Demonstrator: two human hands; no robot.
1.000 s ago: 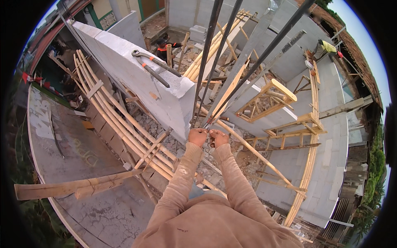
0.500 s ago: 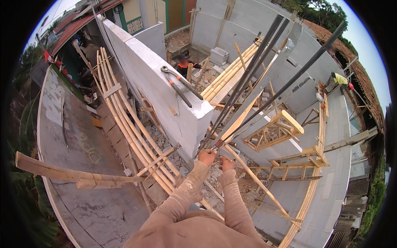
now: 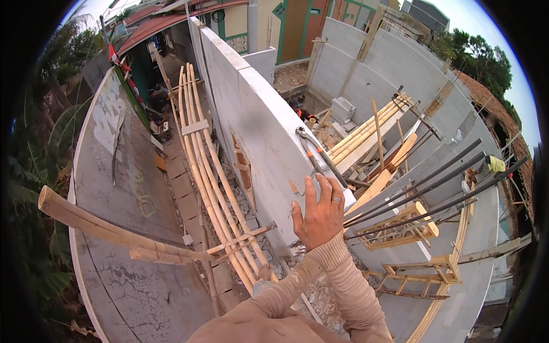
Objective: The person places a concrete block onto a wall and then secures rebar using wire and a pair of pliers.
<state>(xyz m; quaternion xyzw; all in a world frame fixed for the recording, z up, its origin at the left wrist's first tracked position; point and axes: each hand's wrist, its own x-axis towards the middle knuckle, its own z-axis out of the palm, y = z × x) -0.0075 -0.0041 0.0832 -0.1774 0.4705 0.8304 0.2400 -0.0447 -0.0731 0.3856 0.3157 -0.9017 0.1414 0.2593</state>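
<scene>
My right hand (image 3: pixel 320 211), with a ring on one finger, reaches over the near end of a pale block wall (image 3: pixel 269 103). Its fingers are apart and hold nothing, just short of the handles of end-cutting pincers (image 3: pixel 333 167). The pincers lie on the wall's top and have dark handles with orange bands. My left forearm (image 3: pixel 286 288) runs behind my right wrist, which hides the left hand, so its fingers cannot be seen. Several long dark steel bars (image 3: pixel 457 170) lean away to the right, beside the wall's end.
Bamboo poles (image 3: pixel 197 154) run along the wall's left side, and a thick bamboo pole (image 3: pixel 103 228) juts in from the left. To the right stands a wooden frame (image 3: pixel 400 226). A person (image 3: pixel 297 104) is low behind the wall; another in yellow (image 3: pixel 495 164) is far right.
My right hand has left the foot of the bars, opened and moved up toward the pincers. My left hand has become hidden. The view has turned right, and the bars tilt farther right.
</scene>
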